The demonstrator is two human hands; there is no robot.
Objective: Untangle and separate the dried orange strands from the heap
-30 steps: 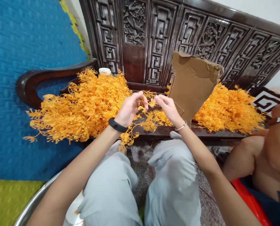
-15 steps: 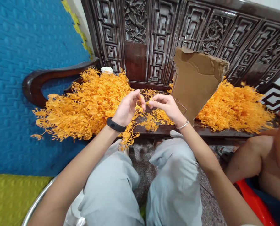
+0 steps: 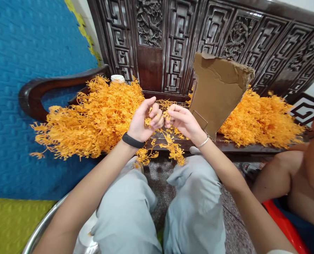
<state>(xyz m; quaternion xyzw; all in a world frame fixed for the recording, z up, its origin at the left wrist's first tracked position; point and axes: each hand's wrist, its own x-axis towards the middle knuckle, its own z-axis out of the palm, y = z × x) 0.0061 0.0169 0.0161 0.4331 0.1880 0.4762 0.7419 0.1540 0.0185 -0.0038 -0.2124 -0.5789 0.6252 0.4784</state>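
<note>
Between my knees and the bench, both hands meet over a branching orange strand [image 3: 176,150] that hangs below them. My left hand [image 3: 145,119], with a black band on its wrist, has its fingers curled round part of the orange strand. The fingertips of my right hand [image 3: 182,120], bangle on the wrist, pinch the strand close beside the left fingers. A large heap of orange strands [image 3: 101,120] lies to the left, and another orange heap [image 3: 259,120] lies to the right behind the cardboard.
An upright cardboard piece [image 3: 216,91] stands on the dark wooden bench [image 3: 228,145], right of my hands. A white round container [image 3: 117,78] is behind the left heap. A person's bare leg [image 3: 275,173] and a red stool [image 3: 285,225] are at the right.
My left fingers have curled in more, and my hands have come closer together. The orange strand hangs lower and further right. The view has shifted slightly.
</note>
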